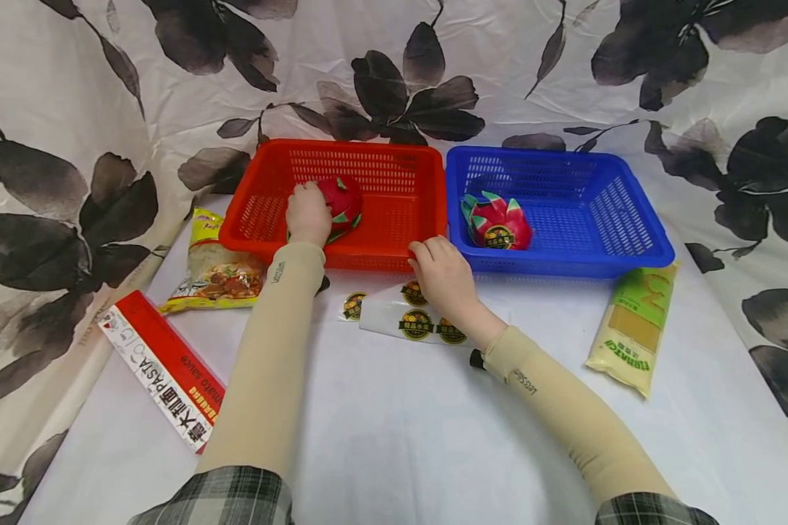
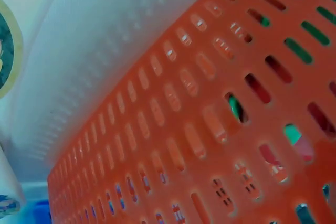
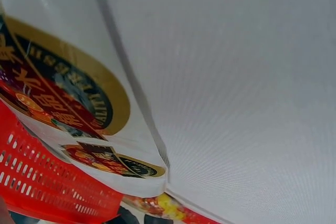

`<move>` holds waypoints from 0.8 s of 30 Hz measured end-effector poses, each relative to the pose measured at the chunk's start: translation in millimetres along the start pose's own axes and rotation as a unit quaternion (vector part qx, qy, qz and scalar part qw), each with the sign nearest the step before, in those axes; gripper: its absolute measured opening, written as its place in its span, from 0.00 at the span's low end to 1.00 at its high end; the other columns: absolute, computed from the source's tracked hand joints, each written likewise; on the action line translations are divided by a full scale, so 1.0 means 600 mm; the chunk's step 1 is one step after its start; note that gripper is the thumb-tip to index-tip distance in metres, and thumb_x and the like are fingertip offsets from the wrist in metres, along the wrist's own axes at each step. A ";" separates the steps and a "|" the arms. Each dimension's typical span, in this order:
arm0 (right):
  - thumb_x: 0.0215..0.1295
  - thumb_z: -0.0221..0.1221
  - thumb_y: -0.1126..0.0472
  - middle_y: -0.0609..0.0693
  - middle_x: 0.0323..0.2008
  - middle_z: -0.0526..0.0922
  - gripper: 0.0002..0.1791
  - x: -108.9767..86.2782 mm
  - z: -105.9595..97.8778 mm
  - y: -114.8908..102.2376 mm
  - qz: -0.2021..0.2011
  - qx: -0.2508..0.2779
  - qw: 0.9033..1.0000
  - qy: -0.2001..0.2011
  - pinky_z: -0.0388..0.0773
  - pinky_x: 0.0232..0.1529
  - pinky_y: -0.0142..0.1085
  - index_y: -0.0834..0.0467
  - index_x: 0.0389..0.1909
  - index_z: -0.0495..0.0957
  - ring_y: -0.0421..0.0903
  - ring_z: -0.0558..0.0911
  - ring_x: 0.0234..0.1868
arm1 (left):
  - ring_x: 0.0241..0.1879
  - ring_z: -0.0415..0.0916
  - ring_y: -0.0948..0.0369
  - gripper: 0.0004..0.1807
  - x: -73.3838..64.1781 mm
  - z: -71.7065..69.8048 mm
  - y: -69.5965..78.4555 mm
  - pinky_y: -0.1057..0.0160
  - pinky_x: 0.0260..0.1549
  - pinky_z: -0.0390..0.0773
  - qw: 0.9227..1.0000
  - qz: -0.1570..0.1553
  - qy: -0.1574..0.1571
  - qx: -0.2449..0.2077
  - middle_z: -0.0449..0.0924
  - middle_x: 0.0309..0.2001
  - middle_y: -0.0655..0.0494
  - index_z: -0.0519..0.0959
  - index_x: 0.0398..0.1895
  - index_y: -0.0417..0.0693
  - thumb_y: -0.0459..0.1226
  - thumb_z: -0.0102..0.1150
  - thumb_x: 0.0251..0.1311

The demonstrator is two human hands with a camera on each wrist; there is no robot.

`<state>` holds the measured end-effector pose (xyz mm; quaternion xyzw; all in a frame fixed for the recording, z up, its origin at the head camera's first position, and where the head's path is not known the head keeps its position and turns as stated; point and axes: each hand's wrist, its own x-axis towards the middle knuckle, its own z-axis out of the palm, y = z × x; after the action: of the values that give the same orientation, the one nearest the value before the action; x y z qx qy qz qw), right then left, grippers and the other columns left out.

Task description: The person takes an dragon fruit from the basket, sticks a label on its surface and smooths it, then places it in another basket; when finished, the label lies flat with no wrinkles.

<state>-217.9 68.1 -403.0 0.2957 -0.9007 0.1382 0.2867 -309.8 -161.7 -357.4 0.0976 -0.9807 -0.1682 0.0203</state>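
Observation:
Inside the red basket, at its left part, lies a dragon fruit with pink skin and green scale tips. My left hand grips this fruit from its left side; the fingertips are partly hidden. My right hand has bent fingers right at the basket's front rim, near its right corner. Below that hand, a sheet of round stickers lies on the table, with gold-edged labels; the right wrist view shows one large sticker close up. Through the slots of the basket wall, the left wrist view shows bits of pink and green.
A blue basket beside the red one holds another dragon fruit bearing a round sticker. At the left are a yellow noodle packet and a red-and-white pasta box. A green-and-yellow packet lies at the right.

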 end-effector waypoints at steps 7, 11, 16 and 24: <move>0.65 0.54 0.61 0.55 0.36 0.79 0.11 0.001 0.002 -0.003 -0.001 -0.007 1.000 0.002 0.69 0.60 0.40 0.62 0.44 0.75 0.51 0.78 0.41 | 0.54 0.67 0.43 0.26 -0.001 0.001 -0.002 0.48 0.52 0.72 0.999 0.048 -0.005 0.020 0.67 0.55 0.37 0.65 0.62 0.35 0.39 0.52 0.63; 0.66 0.54 0.60 0.55 0.37 0.78 0.11 0.001 0.002 -0.003 -0.002 -0.011 1.000 0.001 0.69 0.60 0.40 0.62 0.45 0.74 0.51 0.77 0.41 | 0.54 0.62 0.45 0.24 -0.002 0.001 -0.002 0.49 0.54 0.69 0.997 0.069 0.002 0.016 0.66 0.55 0.40 0.69 0.59 0.39 0.41 0.54 0.62; 0.65 0.54 0.61 0.55 0.36 0.78 0.11 0.000 0.003 -0.002 -0.004 -0.012 1.000 0.004 0.68 0.60 0.41 0.62 0.45 0.74 0.51 0.77 0.41 | 0.62 0.52 0.44 0.22 -0.004 0.002 -0.001 0.48 0.61 0.60 0.993 0.109 -0.037 -0.012 0.55 0.64 0.42 0.67 0.59 0.42 0.40 0.51 0.63; 0.65 0.54 0.61 0.55 0.36 0.78 0.11 0.000 0.004 -0.004 -0.003 -0.005 1.000 0.010 0.67 0.61 0.42 0.62 0.44 0.74 0.51 0.77 0.42 | 0.58 0.62 0.45 0.34 -0.003 0.004 -0.001 0.47 0.61 0.63 0.975 0.174 -0.126 -0.050 0.63 0.61 0.41 0.57 0.62 0.41 0.44 0.59 0.57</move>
<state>-217.5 65.5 -405.0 0.2953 -0.8976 0.1358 0.2976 -307.9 -161.1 -359.8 -0.0977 -0.9676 -0.2221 -0.0694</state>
